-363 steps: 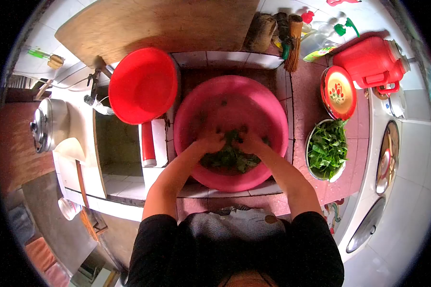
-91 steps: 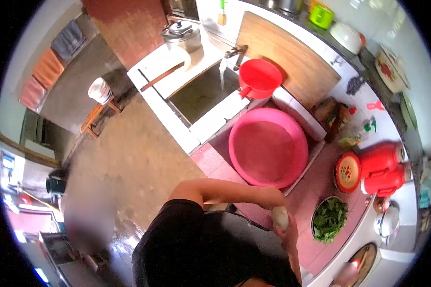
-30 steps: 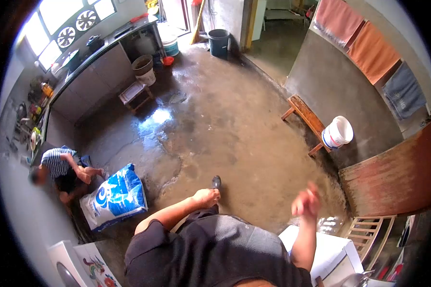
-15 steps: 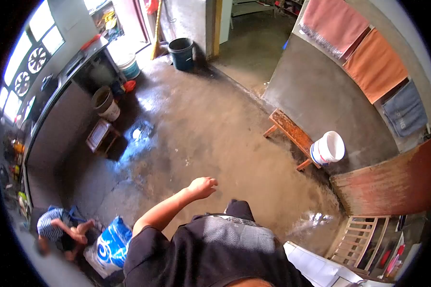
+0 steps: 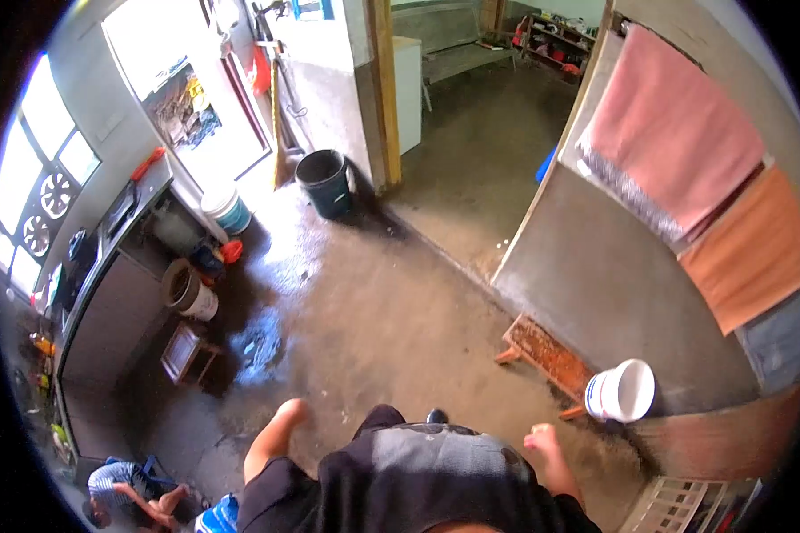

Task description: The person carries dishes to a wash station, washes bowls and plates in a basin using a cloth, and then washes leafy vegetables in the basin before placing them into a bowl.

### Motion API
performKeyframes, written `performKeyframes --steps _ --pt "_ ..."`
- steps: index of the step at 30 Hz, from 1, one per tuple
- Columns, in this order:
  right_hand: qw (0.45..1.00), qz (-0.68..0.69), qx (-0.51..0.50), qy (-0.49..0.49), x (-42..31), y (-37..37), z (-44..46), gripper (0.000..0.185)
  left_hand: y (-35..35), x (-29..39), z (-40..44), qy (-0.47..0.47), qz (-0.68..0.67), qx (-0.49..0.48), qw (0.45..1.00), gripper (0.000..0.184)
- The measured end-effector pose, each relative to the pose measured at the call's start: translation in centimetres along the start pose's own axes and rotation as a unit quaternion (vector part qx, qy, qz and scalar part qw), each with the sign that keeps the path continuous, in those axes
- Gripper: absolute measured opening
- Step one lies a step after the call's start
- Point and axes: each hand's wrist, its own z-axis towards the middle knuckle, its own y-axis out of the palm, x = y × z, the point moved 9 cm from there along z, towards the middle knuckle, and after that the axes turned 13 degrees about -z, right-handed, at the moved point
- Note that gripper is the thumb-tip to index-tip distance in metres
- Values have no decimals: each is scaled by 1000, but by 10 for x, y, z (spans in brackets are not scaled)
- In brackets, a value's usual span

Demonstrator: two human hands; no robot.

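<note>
My left hand (image 5: 291, 410) is held out in front of my body, at the lower left of centre, over the wet floor (image 5: 400, 329). It is blurred and its fingers cannot be made out; no object shows in it. To the lower right, my right hand (image 5: 541, 438) is raised beside my body with its fingers curled in and nothing visible in them. The wooden bench (image 5: 547, 355) with a white bucket (image 5: 627, 391) on its near end is the closest furniture to it.
A dark bin (image 5: 326, 185) stands by a doorway ahead. A small stool (image 5: 187, 354) and a bucket (image 5: 189, 291) are at left, beside a counter (image 5: 107, 311). Towels (image 5: 676, 133) hang on the right. At the lower left a person (image 5: 120, 484) sits by a blue-and-white sack (image 5: 220, 515).
The view has turned from the pink basin and sink to the open room, and the doorway now looks nearer. The pale item in my hands earlier no longer shows. My right hand is back in view.
</note>
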Motion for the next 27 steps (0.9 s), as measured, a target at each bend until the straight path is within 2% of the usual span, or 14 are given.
performKeyframes --steps 2,3,5,6,9,11,13,15,17,19,20,22,23,27 --pt "986 163 16 -31 -100 -53 41 21 -20 -21 -12 101 272 17 957 25" --pt "992 -19 71 -99 -170 -75 41 34 -38 -56 -28 -148 -97 80 981 26" --pt "962 -138 88 -218 -288 -96 51 38 -39 -48 -16 12 144 48 988 20" --pt "936 -195 88 -280 -345 -102 48 38 -17 -54 -7 -81 55 -79 992 20" --pt "951 233 -5 -202 -433 -129 72 33 -52 -61 67 -209 -51 -145 966 26" --pt "976 141 72 -153 -413 -136 137 30 -124 -79 133 -328 -205 -70 920 29" --pt "981 -140 106 -78 -360 -120 204 28 -217 -32 242 -83 26 -100 991 27" --pt "960 -280 13 0 -320 -89 232 26 -352 38 339 131 273 -6 953 27" --pt "967 -252 -22 32 -335 -80 255 26 -513 89 386 81 -11 115 990 25" --pt "983 -179 -8 38 -378 -85 286 26 -661 147 422 93 -240 226 940 22" --pt "987 -155 -4 36 -400 -85 305 26 -715 181 449 176 -269 258 911 20" --pt "992 -125 1 25 -444 -87 349 26 -809 246 474 142 -322 204 913 19" --pt "994 -112 2 19 -468 -90 375 26 -864 281 490 248 -215 294 898 21" --pt "995 -97 -2 17 -557 -130 463 26 -994 347 562 204 -147 246 936 25"
